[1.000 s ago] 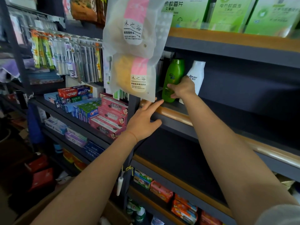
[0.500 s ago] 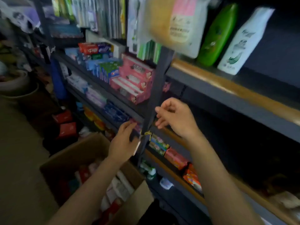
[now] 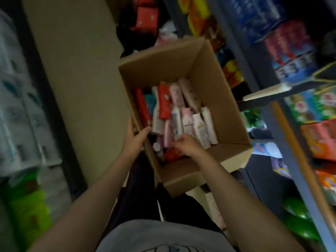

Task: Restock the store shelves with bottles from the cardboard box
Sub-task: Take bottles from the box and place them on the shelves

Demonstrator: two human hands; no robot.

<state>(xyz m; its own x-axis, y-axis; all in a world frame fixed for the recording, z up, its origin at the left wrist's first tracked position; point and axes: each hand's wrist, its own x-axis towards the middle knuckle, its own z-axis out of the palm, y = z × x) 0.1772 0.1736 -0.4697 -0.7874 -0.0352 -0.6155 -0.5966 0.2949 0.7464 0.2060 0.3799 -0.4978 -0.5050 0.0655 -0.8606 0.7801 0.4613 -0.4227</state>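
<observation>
Beige floor (image 3: pixel 78 73) runs as a bare strip down the left of the aisle, bounded on the far left by stacked pale packs (image 3: pixel 20 110) and on the right by dark store shelves (image 3: pixel 283 135) crowded with blurred, bright packets. Between them, on the floor, sits the open cardboard box (image 3: pixel 214 99), its flaps up and its right wall close to the shelf edge; the strip of floor on its left is wider. Bottles (image 3: pixel 183 113) in white, pink and red lie packed side by side in its bottom, mostly toward the left and near walls, leaving bare cardboard on the right. The left hand (image 3: pixel 135 137) grips the box's left rim, thumb inside and fingers outside. The right hand (image 3: pixel 185 144) is down among the nearest bottles with fingers curled, but blur hides whether it holds one.
</observation>
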